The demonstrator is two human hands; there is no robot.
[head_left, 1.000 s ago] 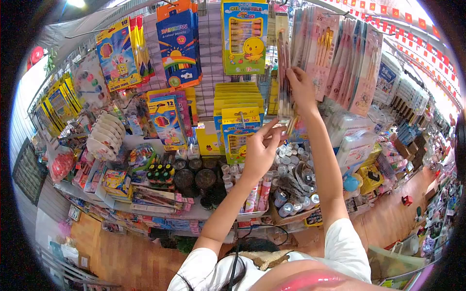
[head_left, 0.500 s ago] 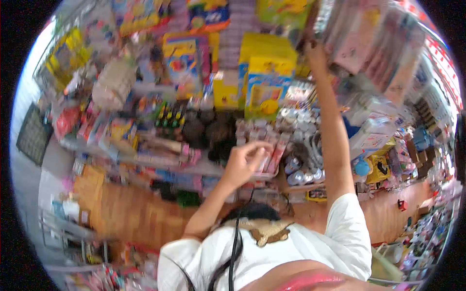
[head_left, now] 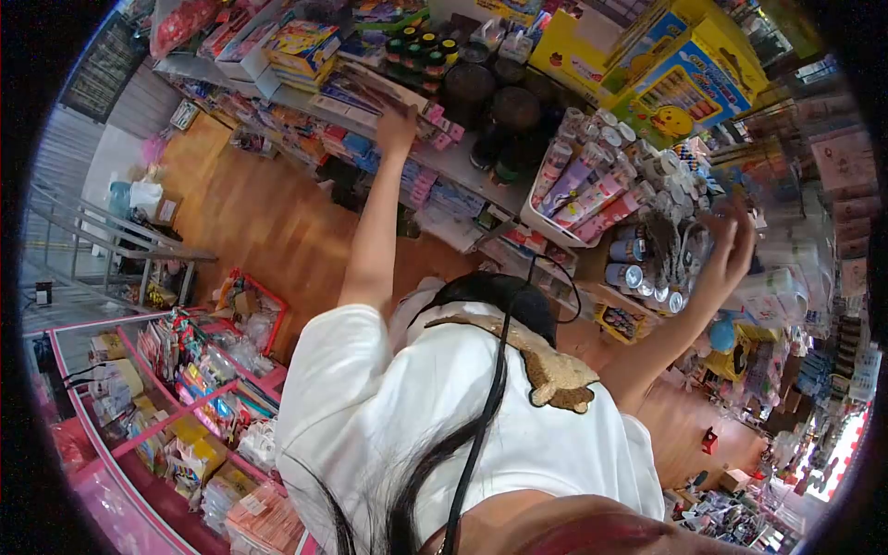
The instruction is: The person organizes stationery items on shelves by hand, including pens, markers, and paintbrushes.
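Observation:
My left hand point(head_left: 398, 129) reaches to the shelf on the left, its fingers closed on the end of a long, flat brownish packet point(head_left: 363, 85) in a pile; the fingertips are partly hidden. Pink boxes point(head_left: 444, 129) lie just right of that hand. My right hand point(head_left: 729, 245) is raised at the right, fingers apart and loosely bent, with nothing in it. Beside it are white-lidded cylinders point(head_left: 624, 273) in a wooden rack. A white bin point(head_left: 575, 239) with colourful printed tubes point(head_left: 592, 196) stands between the two hands.
Yellow-and-blue chick-printed boxes point(head_left: 680, 88) stand at the back right. Dark round containers point(head_left: 513, 109) and small black bottles point(head_left: 421, 55) fill the middle of the shelf. A pink-framed display case point(head_left: 139, 435) stands at lower left, metal railings point(head_left: 111, 231) behind it.
My view has turned and dropped. My left hand has gone from over the tubes to the packets at left. My right hand has come down from the upper hanging packs and opened.

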